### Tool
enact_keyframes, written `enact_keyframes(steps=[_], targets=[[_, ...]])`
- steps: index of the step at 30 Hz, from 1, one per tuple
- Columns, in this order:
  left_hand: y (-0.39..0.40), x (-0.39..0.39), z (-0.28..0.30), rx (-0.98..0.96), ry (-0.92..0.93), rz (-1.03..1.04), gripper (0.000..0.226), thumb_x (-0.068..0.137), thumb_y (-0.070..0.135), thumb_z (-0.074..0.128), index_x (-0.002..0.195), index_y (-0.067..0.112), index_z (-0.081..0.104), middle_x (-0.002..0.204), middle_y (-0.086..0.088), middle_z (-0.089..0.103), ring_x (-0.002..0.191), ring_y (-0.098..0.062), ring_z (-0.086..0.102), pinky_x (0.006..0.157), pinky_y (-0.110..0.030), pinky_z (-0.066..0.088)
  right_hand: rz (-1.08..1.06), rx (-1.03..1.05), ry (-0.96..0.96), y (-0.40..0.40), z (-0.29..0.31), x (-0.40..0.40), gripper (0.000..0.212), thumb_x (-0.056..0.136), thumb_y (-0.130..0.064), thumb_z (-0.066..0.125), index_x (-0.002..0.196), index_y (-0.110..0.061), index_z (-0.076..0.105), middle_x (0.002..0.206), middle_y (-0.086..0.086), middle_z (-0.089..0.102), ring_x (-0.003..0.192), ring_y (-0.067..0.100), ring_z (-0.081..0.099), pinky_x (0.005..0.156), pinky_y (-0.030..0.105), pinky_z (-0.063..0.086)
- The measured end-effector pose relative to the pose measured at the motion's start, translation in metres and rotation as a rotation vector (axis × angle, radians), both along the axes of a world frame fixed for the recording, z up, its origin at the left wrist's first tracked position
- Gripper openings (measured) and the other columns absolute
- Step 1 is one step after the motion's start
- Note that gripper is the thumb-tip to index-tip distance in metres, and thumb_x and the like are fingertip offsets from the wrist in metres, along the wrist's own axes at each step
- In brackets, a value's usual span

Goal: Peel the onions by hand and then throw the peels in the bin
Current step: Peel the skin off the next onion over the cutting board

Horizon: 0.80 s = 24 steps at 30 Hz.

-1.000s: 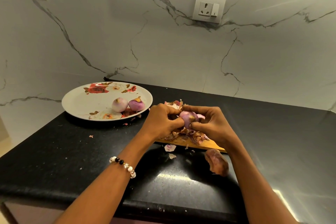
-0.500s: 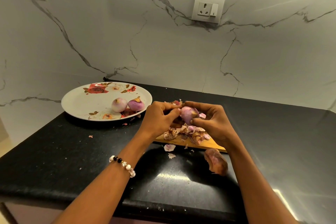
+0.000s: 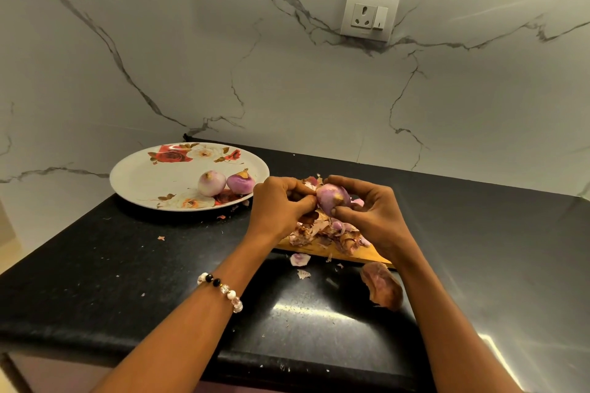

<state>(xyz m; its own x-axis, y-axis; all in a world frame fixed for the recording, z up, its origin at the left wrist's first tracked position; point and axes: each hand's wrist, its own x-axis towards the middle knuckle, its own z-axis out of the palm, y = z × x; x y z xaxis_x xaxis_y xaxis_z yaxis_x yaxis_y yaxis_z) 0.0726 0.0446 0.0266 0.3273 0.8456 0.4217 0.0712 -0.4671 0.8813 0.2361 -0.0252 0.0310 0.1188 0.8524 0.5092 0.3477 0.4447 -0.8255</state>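
Observation:
A pale purple onion (image 3: 330, 198) is held above a wooden board (image 3: 357, 253). My right hand (image 3: 372, 214) grips it between thumb and fingers from the right. My left hand (image 3: 281, 206) pinches at its left side, fingers curled against the skin. A heap of dry peels (image 3: 325, 231) lies on the board beneath both hands. Two peeled onions (image 3: 211, 183) (image 3: 241, 183) sit side by side on a white flowered plate (image 3: 153, 179) to the left. No bin is in view.
A large brown peel (image 3: 381, 285) lies on the black counter (image 3: 127, 265) in front of the board, with small peel scraps (image 3: 299, 260) near it. A marble wall with two sockets (image 3: 369, 15) stands behind. The counter's front edge runs just below my forearms.
Both hands have lifted the onion slightly off the peel heap and turned it; my left fingers have shifted along its left side. Plate and loose peels have not moved.

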Motion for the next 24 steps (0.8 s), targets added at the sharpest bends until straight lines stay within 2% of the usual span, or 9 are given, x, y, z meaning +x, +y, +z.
enact_keyframes(steps=[6,9,11,14,16,19,24], targets=[[0.005,0.002,-0.004,0.217,0.182,0.167,0.006,0.083,0.013,0.068,0.087,0.010,0.072,0.077,-0.005,0.071,0.065,-0.012,0.066,0.064,-0.026,0.056,0.050,0.020,0.125,0.002,-0.003,0.004,0.049,0.075,0.016,0.071,0.120,-0.005,0.065,0.115,0.003,0.071,0.112,0.023,0.065,0.089,0.033,0.057],[0.008,0.001,-0.003,0.152,0.130,0.157,0.012,0.089,0.020,0.065,0.093,0.009,0.070,0.081,-0.005,0.072,0.068,-0.015,0.068,0.067,-0.036,0.059,0.058,0.025,0.166,0.004,-0.004,0.007,0.048,0.076,0.015,0.069,0.121,-0.002,0.064,0.117,0.010,0.070,0.112,0.027,0.064,0.091,0.035,0.056],[0.004,-0.002,0.002,0.032,0.054,0.049,0.022,0.090,0.031,0.062,0.092,0.011,0.069,0.081,-0.004,0.071,0.066,-0.014,0.070,0.064,-0.041,0.060,0.045,0.022,0.176,0.004,-0.004,0.008,0.047,0.077,0.015,0.068,0.121,-0.001,0.064,0.117,0.012,0.069,0.112,0.028,0.064,0.090,0.034,0.056],[-0.003,-0.002,0.007,-0.015,0.057,-0.050,0.037,0.081,0.044,0.062,0.090,0.009,0.070,0.079,-0.004,0.072,0.062,-0.014,0.070,0.061,-0.039,0.060,0.034,0.020,0.168,0.006,-0.005,0.008,0.048,0.075,0.008,0.072,0.122,-0.001,0.064,0.118,0.013,0.068,0.112,0.028,0.064,0.091,0.035,0.056],[-0.004,-0.001,0.006,-0.005,0.071,-0.068,0.034,0.079,0.040,0.067,0.090,0.008,0.071,0.078,-0.003,0.072,0.060,-0.014,0.070,0.062,-0.036,0.060,0.026,0.013,0.156,0.006,-0.005,0.008,0.052,0.071,-0.001,0.072,0.122,-0.001,0.064,0.118,0.012,0.068,0.113,0.028,0.064,0.092,0.038,0.055],[-0.002,-0.002,0.006,-0.040,0.052,-0.107,0.025,0.084,0.031,0.067,0.091,0.007,0.070,0.077,-0.004,0.071,0.061,-0.016,0.070,0.062,-0.038,0.060,0.031,0.006,0.172,0.006,-0.005,0.007,0.052,0.071,-0.003,0.071,0.123,-0.001,0.063,0.119,0.012,0.068,0.113,0.028,0.064,0.094,0.041,0.055],[-0.002,-0.001,0.009,-0.187,-0.055,-0.217,0.015,0.091,0.022,0.059,0.091,0.008,0.066,0.077,-0.007,0.068,0.064,-0.016,0.069,0.059,-0.030,0.059,0.134,0.000,0.334,0.003,-0.002,0.008,0.047,0.080,0.015,0.061,0.125,0.002,0.059,0.121,0.019,0.066,0.114,0.034,0.063,0.091,0.037,0.056]])
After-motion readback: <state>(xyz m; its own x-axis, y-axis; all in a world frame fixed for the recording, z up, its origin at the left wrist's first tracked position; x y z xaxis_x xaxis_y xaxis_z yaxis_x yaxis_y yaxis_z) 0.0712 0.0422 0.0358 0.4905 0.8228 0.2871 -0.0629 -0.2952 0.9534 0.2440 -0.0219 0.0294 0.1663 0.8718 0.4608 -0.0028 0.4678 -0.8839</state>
